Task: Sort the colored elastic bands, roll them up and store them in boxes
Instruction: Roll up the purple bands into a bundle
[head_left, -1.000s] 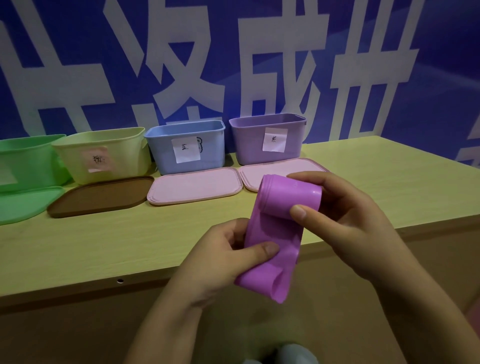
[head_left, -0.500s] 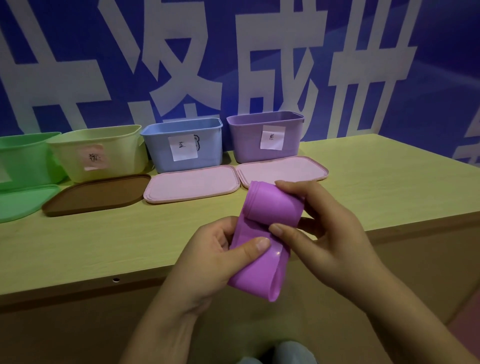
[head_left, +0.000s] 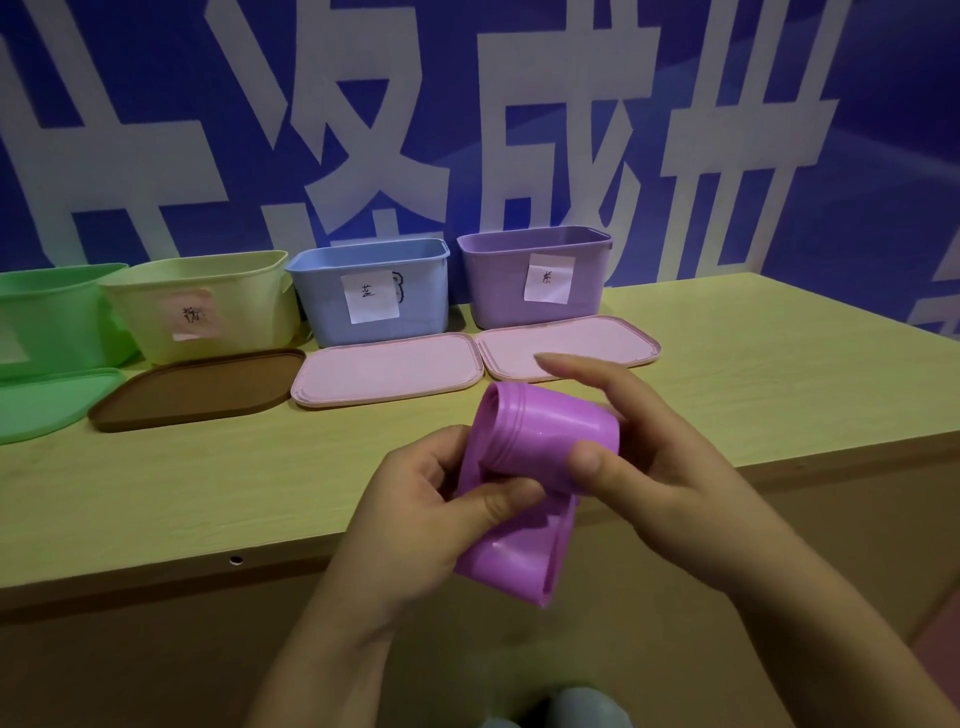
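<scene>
A purple elastic band (head_left: 545, 441) is partly rolled into a coil at its top, and its loose tail (head_left: 514, 566) hangs down over the table's front edge. My left hand (head_left: 431, 514) pinches the flat part just under the coil, thumb on top. My right hand (head_left: 654, 462) holds the coil, thumb on its near side and fingers behind it, with the index finger lifted above. Four open boxes stand along the wall: green (head_left: 47, 317), yellow (head_left: 208, 306), blue (head_left: 374, 291) and purple (head_left: 535, 275), three of them with paper labels.
Lids lie flat in front of the boxes: green (head_left: 41, 405), brown (head_left: 197, 389) and two pink (head_left: 384, 374) (head_left: 587, 343). The wooden table (head_left: 779, 374) stands against a blue wall with large white characters. Its front edge runs just under my hands.
The coil has grown a little as my right hand turned it toward me, and the hanging tail is shorter. My right index finger has lifted off the coil.
</scene>
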